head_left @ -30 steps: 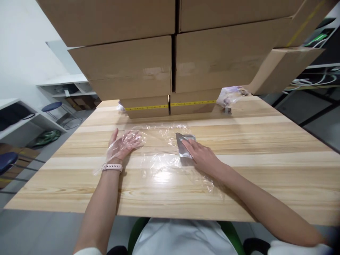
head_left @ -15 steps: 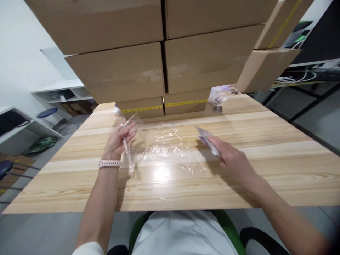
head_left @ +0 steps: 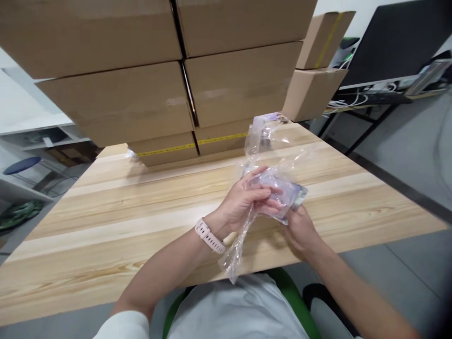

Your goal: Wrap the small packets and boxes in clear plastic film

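Observation:
Clear crinkled plastic wrap (head_left: 236,254) is held by my left hand (head_left: 243,200), its fingers curled into it. One twisted end hangs down past the wrist towards the table's front edge, and the rest spreads up and away. My right hand (head_left: 300,228) pinches the lower right corner of a flat, pale purple packet (head_left: 299,197). The plastic lies over part of that packet, and my left fingers overlap it. Whether the packet is inside the plastic or behind it, I cannot tell.
Stacked cardboard boxes (head_left: 243,84) line the back of the wooden table (head_left: 106,226). A purple-and-clear packet (head_left: 267,117) lies by the boxes at the back right, and a small scrap of plastic (head_left: 130,153) at the back left. A monitor (head_left: 391,42) stands beyond on the right.
My left hand has moved right with the plastic, lifting it off the tabletop and bringing it against the packet in my right hand. The view has swung to the right.

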### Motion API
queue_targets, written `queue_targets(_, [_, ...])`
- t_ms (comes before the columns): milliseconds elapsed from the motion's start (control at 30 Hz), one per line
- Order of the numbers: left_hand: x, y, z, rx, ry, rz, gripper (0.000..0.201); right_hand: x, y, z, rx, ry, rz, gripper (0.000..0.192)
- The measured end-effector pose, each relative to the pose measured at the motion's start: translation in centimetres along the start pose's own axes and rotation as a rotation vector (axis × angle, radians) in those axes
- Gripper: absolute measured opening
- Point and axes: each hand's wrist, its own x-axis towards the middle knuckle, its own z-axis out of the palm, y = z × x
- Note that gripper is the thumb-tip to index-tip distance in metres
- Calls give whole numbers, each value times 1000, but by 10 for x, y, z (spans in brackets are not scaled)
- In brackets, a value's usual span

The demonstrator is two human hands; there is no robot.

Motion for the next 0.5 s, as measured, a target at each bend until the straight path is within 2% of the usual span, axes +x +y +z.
queue_targets(100, [3, -9, -7, 209, 145, 145, 69, -4, -6, -15, 222, 47, 146, 44])
queue_targets(200, [12, -13, -15, 477, 335, 330, 63, -6, -8, -23, 421, 137, 309, 28])
queue_targets(267, [18, -13, -19, 601, 406, 392, 60, -6, -7, -25, 560, 214, 426, 17])
queue_targets(367, [22, -6, -27, 645, 414, 353, 65, -5, -7, -27, 682, 269, 527, 9])
queue_targets(433, [18, 3, -36, 669, 382, 308, 70, -1, -9, -31, 703, 305, 522, 10])
queue_targets(500, [7, 14, -52, 735, 346, 282, 69, 11, -13, -38, 697, 394, 479, 13])
